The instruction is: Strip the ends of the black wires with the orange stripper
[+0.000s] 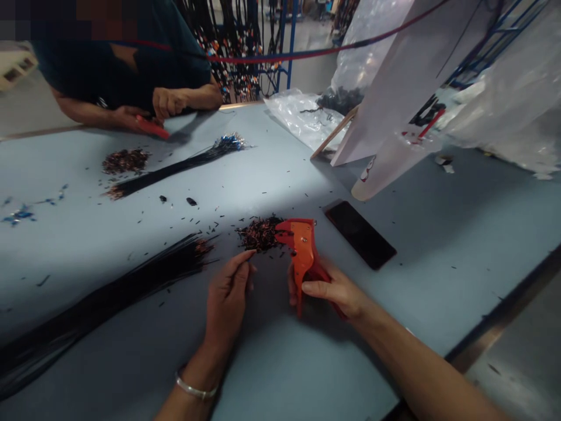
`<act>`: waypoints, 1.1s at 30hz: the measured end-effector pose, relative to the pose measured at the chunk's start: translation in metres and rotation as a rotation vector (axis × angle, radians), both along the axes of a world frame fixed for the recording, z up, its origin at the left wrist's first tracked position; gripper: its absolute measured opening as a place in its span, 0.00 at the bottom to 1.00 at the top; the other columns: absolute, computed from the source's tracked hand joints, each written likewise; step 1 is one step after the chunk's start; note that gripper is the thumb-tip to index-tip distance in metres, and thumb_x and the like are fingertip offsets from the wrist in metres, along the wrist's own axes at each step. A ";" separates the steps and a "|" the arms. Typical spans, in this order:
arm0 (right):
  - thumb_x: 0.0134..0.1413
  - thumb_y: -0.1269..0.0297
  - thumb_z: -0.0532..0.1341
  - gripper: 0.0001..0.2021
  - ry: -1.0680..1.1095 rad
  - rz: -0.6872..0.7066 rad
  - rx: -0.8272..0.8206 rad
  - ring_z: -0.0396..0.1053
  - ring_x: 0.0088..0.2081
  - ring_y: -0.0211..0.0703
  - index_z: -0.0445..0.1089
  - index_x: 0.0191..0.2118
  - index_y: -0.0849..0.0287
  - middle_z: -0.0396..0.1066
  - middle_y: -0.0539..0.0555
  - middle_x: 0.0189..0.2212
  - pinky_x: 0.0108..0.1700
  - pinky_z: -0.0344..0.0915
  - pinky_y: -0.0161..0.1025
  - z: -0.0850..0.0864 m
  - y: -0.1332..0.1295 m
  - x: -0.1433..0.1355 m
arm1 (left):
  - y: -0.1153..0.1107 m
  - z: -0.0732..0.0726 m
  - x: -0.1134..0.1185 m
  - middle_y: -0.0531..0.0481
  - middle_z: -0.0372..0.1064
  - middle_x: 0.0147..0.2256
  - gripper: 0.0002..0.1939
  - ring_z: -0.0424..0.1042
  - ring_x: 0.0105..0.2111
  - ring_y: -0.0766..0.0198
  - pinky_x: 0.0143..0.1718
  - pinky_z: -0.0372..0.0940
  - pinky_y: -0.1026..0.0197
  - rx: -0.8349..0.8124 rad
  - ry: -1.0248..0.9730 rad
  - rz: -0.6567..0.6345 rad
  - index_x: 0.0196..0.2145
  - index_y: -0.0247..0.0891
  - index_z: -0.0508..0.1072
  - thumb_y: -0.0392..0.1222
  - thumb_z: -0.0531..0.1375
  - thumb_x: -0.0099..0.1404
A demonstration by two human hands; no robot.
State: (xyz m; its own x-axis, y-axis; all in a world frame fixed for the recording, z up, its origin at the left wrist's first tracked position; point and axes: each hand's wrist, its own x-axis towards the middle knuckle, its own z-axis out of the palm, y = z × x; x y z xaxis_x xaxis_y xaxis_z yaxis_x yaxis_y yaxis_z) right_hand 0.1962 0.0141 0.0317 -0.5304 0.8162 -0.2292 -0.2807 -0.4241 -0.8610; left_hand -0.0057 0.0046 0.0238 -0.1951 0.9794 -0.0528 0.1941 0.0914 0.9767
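In the head view, the left hand was bunched, thumb pressed to the bent fingers, with a tiny bluish spot at their tips; whether they pinched a wire was too small to tell. The right hand was wrapped around the handles of the wire stripper, which was raised above the table, its head in front of the right edge of the heap of offcuts. Done well, I judge, stripping called for a straight wire fed squarely into the jaws, the same length each time, a firm even squeeze, and fingertips kept well back from the bite. The tool was bright orange along its body, with red jaws pointing left and a red rear handle standing off from the orange one. The bundle of black wires lay left of the left hand, loosely fanned, its near-heap ends coppery brown. The phone lay dark just beside the stripper.
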 end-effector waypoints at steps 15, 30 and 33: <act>0.48 0.58 0.67 0.18 0.109 0.208 -0.164 0.75 0.30 0.45 0.69 0.40 0.67 0.75 0.59 0.32 0.31 0.71 0.40 -0.001 -0.008 0.001 | 0.002 0.004 0.003 0.49 0.78 0.30 0.07 0.75 0.25 0.66 0.28 0.69 0.65 0.051 -0.052 0.012 0.35 0.36 0.75 0.42 0.60 0.62; 0.48 0.56 0.69 0.19 0.039 0.259 -0.132 0.74 0.30 0.42 0.69 0.40 0.66 0.73 0.57 0.31 0.31 0.71 0.38 0.000 -0.008 0.002 | 0.000 0.001 0.001 0.53 0.72 0.25 0.08 0.70 0.24 0.67 0.27 0.66 0.67 0.036 -0.028 0.034 0.34 0.37 0.76 0.43 0.61 0.60; 0.48 0.55 0.69 0.20 0.041 0.258 -0.141 0.74 0.30 0.41 0.69 0.40 0.65 0.72 0.55 0.31 0.31 0.71 0.37 0.000 -0.008 0.001 | 0.000 0.002 0.002 0.54 0.71 0.24 0.07 0.69 0.24 0.68 0.27 0.65 0.68 0.050 -0.019 0.034 0.33 0.37 0.76 0.42 0.61 0.60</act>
State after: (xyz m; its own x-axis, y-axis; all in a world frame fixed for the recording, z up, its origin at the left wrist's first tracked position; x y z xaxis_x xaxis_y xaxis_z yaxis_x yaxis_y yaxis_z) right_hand 0.1974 0.0058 0.0319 -0.7271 0.6151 -0.3050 -0.1815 -0.6006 -0.7787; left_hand -0.0039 0.0049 0.0260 -0.2275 0.9737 -0.0076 0.1733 0.0482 0.9837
